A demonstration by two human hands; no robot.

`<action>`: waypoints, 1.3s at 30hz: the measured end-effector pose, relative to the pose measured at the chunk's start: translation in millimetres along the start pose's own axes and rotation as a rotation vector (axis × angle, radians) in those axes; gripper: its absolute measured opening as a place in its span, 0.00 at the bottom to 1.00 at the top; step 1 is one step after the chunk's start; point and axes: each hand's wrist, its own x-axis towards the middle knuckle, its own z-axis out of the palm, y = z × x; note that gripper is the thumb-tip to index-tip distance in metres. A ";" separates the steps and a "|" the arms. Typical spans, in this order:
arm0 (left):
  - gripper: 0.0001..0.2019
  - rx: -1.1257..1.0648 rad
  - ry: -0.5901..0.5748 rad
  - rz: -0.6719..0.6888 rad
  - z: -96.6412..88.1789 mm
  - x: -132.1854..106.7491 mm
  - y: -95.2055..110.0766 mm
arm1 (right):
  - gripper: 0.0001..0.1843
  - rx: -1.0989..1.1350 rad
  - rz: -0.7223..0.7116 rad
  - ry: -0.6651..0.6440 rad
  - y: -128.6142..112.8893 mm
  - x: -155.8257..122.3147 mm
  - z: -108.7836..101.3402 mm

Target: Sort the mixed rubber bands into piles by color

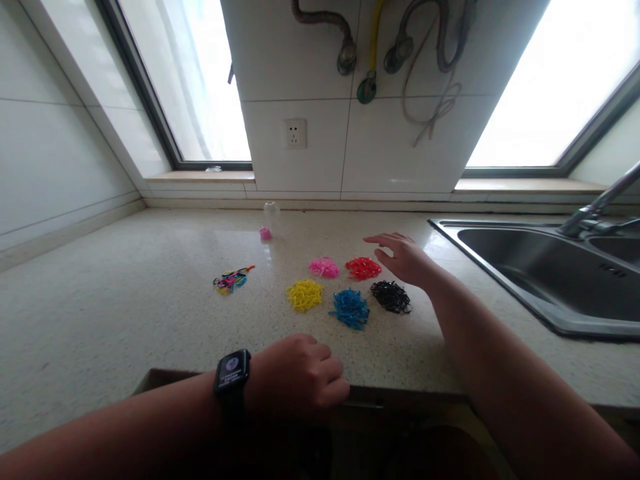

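Firstly, the right hand point(401, 257) is listed as open: fingers extended and thumb parted from them, held over the far side of the red pile point(364, 268), with nothing seen in its grasp. The left hand point(300, 373), worn with a dark watch point(233, 371) at the wrist, is loosely curled near the front edge of the counter point(150, 313); its palm is hidden, so whether anything is held in it cannot be told. Between and beyond the hands, five single-colour piles of small pieces, apparently elastic bands, are set out just beside one another: red, as noted; pink point(324, 267), to its left; yellow point(305, 295); blue point(351, 309), nearest the front edge; black point(391, 297), under the right forearm's inner side. Well apart on the left, one smaller mixed heap point(233, 279) is found, several colours lying together. By this layout, the separating by colour is judged to be largely done, only the mixed heap being left undivided. Containers: one clear container point(271, 215), stood toward the back wall, in which no contents can be made out; a small pink object point(265, 233) is placed at its foot, contact uncertain. At the far right, a steel sink point(525, 260) is fitted, served by a tap point(595, 212).
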 end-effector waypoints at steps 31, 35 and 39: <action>0.15 -0.053 -0.118 -1.048 -8.1 -133.7 -173.2 | 0.19 0.200 0.373 -0.054 79.0 -8.6 32.9; 0.16 -0.065 -0.130 -1.055 -8.4 -128.4 -170.7 | 0.19 0.212 0.383 -0.042 75.8 -9.1 31.3; 0.16 -0.063 -0.146 -1.085 -9.8 -127.9 -169.7 | 0.18 0.212 0.381 -0.035 74.1 -9.1 31.2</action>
